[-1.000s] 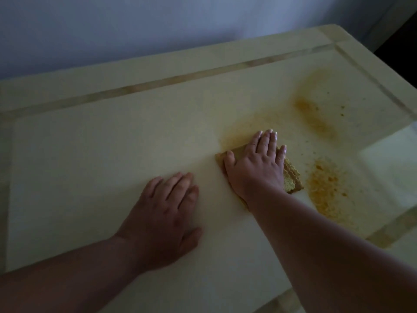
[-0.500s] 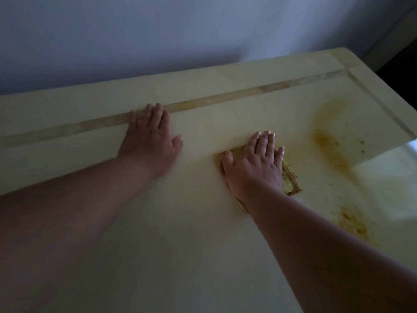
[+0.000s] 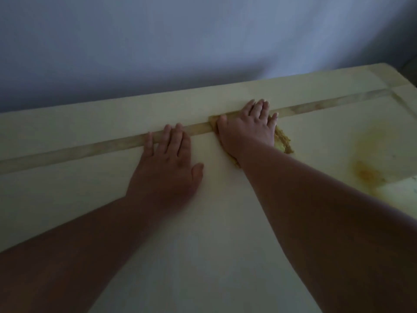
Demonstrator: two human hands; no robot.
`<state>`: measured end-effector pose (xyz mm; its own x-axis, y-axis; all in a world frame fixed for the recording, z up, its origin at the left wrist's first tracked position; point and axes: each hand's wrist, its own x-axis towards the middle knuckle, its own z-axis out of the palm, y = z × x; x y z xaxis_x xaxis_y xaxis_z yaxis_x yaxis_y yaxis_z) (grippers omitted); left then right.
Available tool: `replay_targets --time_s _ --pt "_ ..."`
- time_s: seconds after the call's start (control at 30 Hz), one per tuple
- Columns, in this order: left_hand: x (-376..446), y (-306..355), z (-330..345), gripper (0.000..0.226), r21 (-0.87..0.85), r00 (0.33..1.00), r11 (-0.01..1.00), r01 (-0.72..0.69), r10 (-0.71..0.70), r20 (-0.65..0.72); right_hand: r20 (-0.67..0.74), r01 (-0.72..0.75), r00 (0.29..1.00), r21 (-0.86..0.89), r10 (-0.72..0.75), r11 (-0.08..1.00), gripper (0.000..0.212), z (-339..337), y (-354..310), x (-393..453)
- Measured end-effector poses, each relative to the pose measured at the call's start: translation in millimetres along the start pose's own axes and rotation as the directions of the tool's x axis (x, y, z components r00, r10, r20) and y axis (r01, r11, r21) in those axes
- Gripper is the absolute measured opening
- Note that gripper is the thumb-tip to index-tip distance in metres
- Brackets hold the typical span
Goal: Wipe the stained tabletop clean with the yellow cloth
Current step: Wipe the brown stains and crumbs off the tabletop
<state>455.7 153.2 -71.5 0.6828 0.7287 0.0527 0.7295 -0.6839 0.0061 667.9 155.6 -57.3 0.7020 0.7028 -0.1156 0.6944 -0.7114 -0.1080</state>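
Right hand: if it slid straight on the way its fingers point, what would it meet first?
Nothing stands in the way: the right hand, flat on the cloth, would cross the bare tabletop toward the wall; depth unclear.

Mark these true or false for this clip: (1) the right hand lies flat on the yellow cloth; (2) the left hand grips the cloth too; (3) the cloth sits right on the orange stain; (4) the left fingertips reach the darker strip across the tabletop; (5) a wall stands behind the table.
1. True: the right hand presses flat on the cloth.
2. False: the left hand lies flat on the bare tabletop, apart from the cloth.
3. False: the stain lies off to the cloth's right, untouched.
4. True: they rest on the strip.
5. True: a plain wall.
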Motion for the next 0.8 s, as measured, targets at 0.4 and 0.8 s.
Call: replay_targets --time_s 0.4,0.8 --pt "-1 1 -5 0.086 0.009 0.999 1.000 0.008 -0.008 0.047 0.002 -0.009 1.000 0.042 0.008 0.999 0.098 -9 -31 59" --pt "-3 7 -13 0.091 -0.026 0.993 0.999 0.045 -0.042 0.109 -0.028 0.010 1.000 0.017 -0.009 1.000 0.099 -4 34 0"
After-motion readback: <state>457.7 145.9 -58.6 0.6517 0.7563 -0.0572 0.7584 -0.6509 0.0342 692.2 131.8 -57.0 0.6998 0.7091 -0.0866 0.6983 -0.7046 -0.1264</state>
